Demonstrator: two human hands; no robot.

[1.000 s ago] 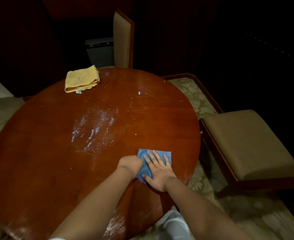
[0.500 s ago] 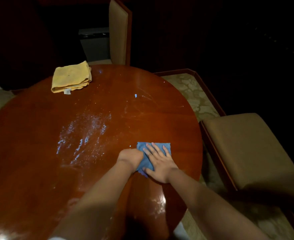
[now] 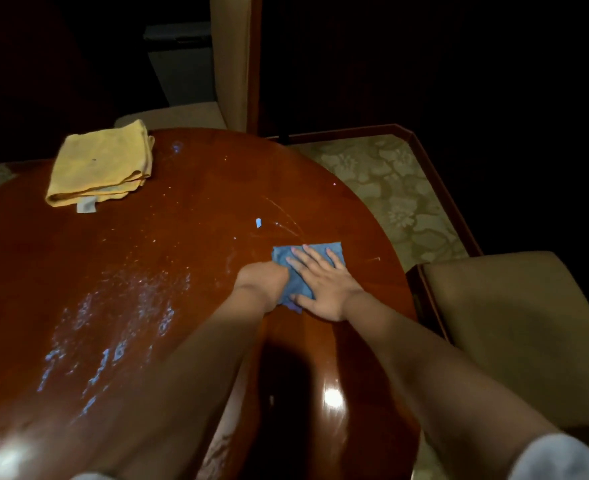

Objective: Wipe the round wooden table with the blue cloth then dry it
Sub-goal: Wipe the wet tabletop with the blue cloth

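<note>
On the round wooden worktop, the blue cloth lies toward the right side, near the edge and just below a small pale blue scrap. The right hand rests flat on the cloth, fingers straight and spread, palm pressing it down. The left hand sits at the cloth's left edge with its fingers curled under; it touches the cloth, but whether it grips a fold I cannot tell. A patch of whitish wet streaks spreads across the worktop left of the hands. A folded yellow cloth lies at the far left edge, well apart from the blue one. An upholstered chair stands beside the worktop on the right.
</note>
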